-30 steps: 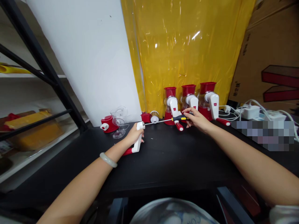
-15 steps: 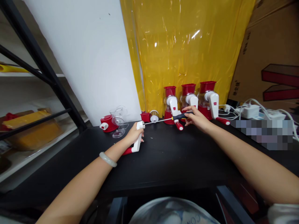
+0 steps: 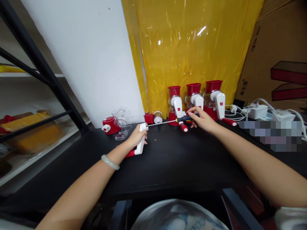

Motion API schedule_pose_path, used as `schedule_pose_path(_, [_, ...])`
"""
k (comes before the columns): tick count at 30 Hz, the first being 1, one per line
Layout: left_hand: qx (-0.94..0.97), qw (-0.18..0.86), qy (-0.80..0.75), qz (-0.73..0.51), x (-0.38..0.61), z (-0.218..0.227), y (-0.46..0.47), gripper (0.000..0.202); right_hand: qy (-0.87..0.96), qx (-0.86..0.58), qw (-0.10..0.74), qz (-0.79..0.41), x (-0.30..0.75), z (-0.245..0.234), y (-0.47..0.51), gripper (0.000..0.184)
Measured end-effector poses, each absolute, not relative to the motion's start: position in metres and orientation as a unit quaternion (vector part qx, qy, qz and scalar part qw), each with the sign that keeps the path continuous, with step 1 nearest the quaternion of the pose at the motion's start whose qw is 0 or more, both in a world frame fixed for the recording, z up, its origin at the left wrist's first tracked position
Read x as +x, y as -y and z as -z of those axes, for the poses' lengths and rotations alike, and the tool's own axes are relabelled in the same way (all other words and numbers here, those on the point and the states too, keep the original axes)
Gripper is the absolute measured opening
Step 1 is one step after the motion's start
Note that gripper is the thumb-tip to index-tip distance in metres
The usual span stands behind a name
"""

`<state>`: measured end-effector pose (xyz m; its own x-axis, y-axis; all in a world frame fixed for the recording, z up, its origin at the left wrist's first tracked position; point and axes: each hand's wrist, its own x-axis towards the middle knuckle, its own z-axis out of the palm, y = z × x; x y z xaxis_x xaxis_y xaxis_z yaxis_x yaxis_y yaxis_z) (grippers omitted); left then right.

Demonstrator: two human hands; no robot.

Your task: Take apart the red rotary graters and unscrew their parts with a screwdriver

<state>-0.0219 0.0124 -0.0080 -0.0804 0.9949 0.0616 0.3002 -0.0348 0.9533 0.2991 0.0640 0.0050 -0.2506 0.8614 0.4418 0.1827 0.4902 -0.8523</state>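
My left hand (image 3: pixel 137 136) is closed around a white crank handle (image 3: pixel 141 144) with a red grip, held above the black table. In my right hand (image 3: pixel 198 117) is a screwdriver (image 3: pixel 184 119) with a dark blue and yellow handle, its fingers pinching the rear end. The long metal shaft runs left, and its tip sits at the opening in the top end of the crank handle; how deep it goes is hidden. Behind the screwdriver stands a red and white rotary grater (image 3: pixel 174 101), with its own crank hanging down.
Two more rotary graters (image 3: pixel 193 92) (image 3: pixel 214 97) stand to the right. At the back lie a grater drum (image 3: pixel 158 117) and a red block-like part (image 3: pixel 148 118). A red base (image 3: pixel 111 125) and clear plastic parts (image 3: pixel 121 123) sit at left. White chargers and cables (image 3: pixel 259 111) lie at right.
My right-hand fingers have shifted slightly on the screwdriver handle, closing in more around its end. The crank handle stays in my left hand, and the view has tilted a little.
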Motion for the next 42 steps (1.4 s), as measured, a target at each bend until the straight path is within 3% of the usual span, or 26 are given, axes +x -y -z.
schedule_pose_path(7, [0.558, 0.385, -0.582, -0.449, -0.0182, 0.0044, -0.0064, 0.038, 0.664, -0.352, 0.518, -0.408, 0.2960, -0.0071, -0.0596, 0.032])
schedule_pose_path(20, [0.568, 0.379, -0.579, -0.446, -0.0184, 0.0048, -0.0074, 0.041, 0.650, -0.370, 0.521, -0.411, 0.2972, -0.0092, -0.0592, 0.027])
schedule_pose_path(23, [0.565, 0.379, -0.585, -0.442, -0.0193, 0.0046, -0.0077, 0.041, 0.676, -0.361, 0.508, -0.392, 0.2979, -0.0083, -0.0589, 0.022])
schedule_pose_path(30, [0.561, 0.404, -0.565, -0.450, -0.0197, 0.0013, -0.0054, 0.040, 0.720, -0.388, 0.461, -0.344, 0.3013, -0.0053, -0.0620, 0.031])
schedule_pose_path(42, [0.579, 0.411, -0.556, -0.431, -0.0209, 0.0023, -0.0054, 0.049, 0.686, -0.373, 0.526, -0.337, 0.3015, -0.0138, -0.0581, 0.028])
